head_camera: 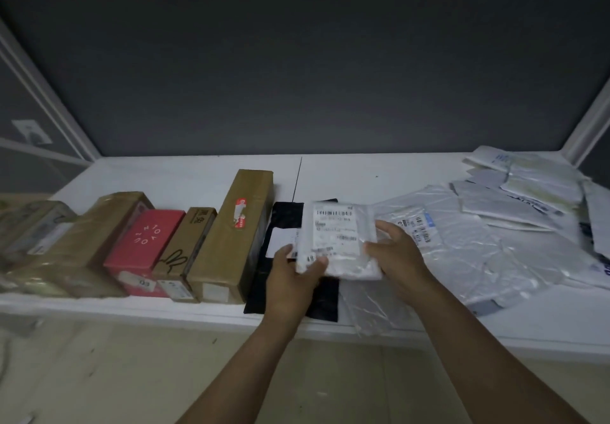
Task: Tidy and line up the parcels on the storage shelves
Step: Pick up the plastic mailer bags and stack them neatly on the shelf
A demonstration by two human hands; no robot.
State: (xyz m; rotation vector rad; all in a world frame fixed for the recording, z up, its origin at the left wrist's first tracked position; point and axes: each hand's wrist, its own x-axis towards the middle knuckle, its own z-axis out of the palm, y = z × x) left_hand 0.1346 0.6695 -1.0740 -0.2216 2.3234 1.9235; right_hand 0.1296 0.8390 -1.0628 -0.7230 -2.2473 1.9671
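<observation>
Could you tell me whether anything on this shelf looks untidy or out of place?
Yes. The boxes on the left stand in a neat row, but the mailers on the right lie overlapping at mixed angles, and a clear bag overhangs the shelf edge.

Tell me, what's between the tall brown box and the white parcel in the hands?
In the head view, a black mailer bag lies flat between the tall brown box and the white parcel.

Beside the tape-glossy brown cardboard box [237, 235], a matt black plastic mailer [280, 225]; crinkled shiny clear-white plastic parcels [478, 242] beyond it.
</observation>
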